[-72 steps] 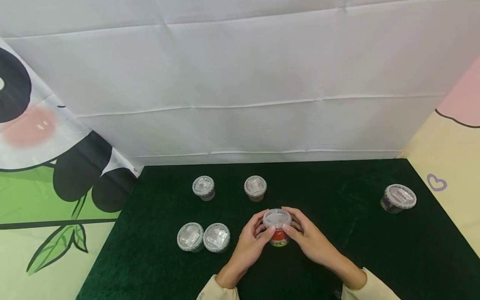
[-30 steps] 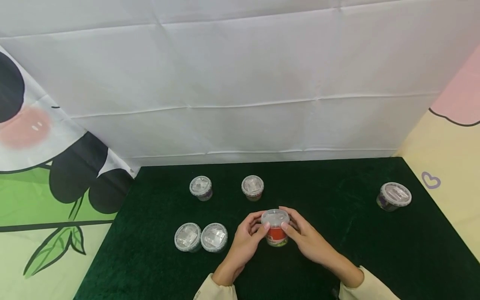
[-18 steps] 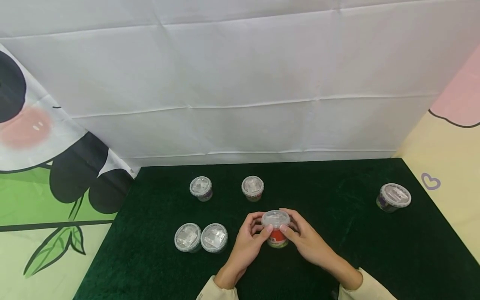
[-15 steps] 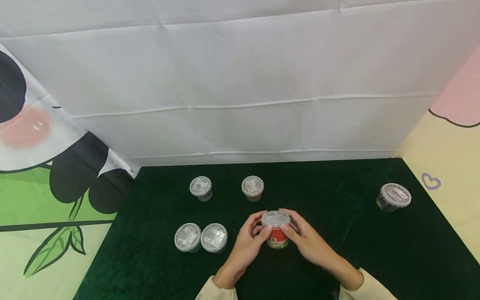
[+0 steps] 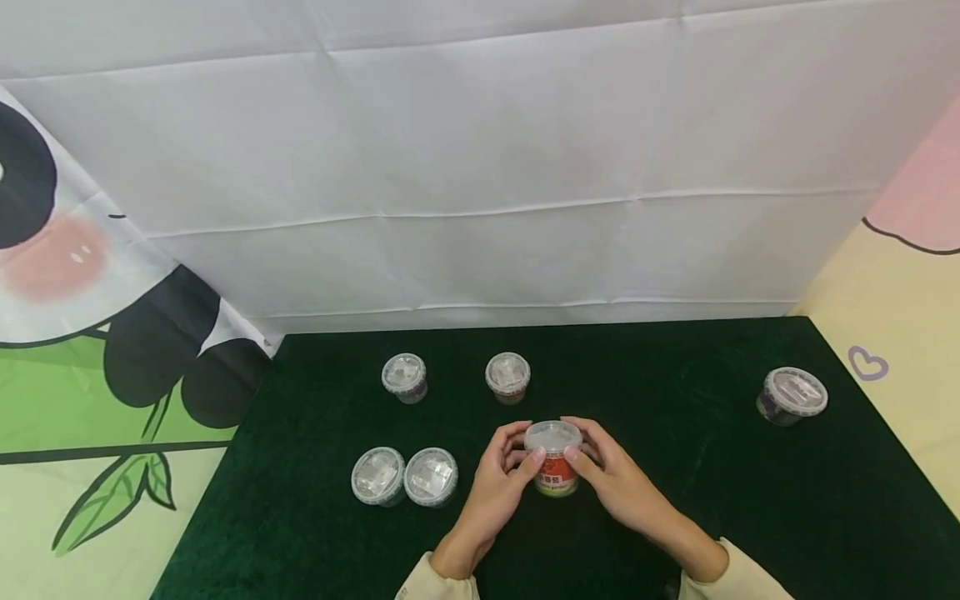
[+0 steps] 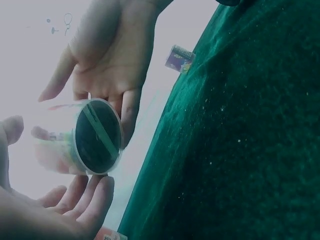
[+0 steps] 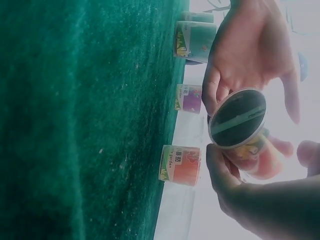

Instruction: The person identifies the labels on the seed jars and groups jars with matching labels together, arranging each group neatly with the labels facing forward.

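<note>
A small plastic cup (image 5: 557,472) with a clear lid and a red label is held upright between both hands at the front middle. My left hand (image 5: 495,486) grips its left side, thumb on the front and fingers behind. From the right, my right hand (image 5: 626,486) grips it the same way. In the left wrist view the cup's round dark base (image 6: 98,136) shows, with a pale strip across it, raised off the table. The right wrist view also shows that base (image 7: 237,118) between the two hands.
A dark green cloth (image 5: 675,450) covers the table. Two lidded cups stand at the back, one left (image 5: 404,377) and one middle (image 5: 508,377). Two more, an outer cup (image 5: 378,476) and an inner cup (image 5: 431,476), stand left of the hands. Another cup (image 5: 793,395) is far right.
The cup has turned in the hands, so white printing on its red label now faces the front. Both hands keep their hold at nearly the same spot; the head view has shifted slightly.
</note>
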### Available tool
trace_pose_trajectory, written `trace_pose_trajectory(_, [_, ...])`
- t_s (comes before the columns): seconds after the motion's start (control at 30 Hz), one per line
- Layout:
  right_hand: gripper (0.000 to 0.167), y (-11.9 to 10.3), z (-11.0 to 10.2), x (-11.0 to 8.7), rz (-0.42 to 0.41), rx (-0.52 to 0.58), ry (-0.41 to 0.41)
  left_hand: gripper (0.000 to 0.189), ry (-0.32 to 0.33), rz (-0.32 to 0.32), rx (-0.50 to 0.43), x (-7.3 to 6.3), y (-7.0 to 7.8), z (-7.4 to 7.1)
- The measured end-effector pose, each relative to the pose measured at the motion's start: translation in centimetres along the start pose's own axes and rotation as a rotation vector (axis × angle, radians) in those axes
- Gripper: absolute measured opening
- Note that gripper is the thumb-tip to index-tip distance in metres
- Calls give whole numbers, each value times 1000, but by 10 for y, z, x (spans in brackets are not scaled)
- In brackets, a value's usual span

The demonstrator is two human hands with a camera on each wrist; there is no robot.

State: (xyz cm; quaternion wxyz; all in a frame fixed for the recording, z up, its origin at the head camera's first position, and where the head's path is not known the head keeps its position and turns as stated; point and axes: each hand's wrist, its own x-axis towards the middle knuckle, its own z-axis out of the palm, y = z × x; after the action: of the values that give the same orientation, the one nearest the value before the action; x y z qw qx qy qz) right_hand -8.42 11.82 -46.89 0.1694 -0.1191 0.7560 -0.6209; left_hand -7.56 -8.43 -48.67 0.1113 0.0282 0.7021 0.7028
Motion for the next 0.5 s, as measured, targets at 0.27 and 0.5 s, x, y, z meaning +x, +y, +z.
trace_pose_trajectory(0.27, [57,-2,0,0,34,1,-6,50,2,-27,13,1,2,-2])
trace_pose_trajectory(0.5, [58,-1,-1,3,63,-17,5,50,31,-31,21,4,-1,0])
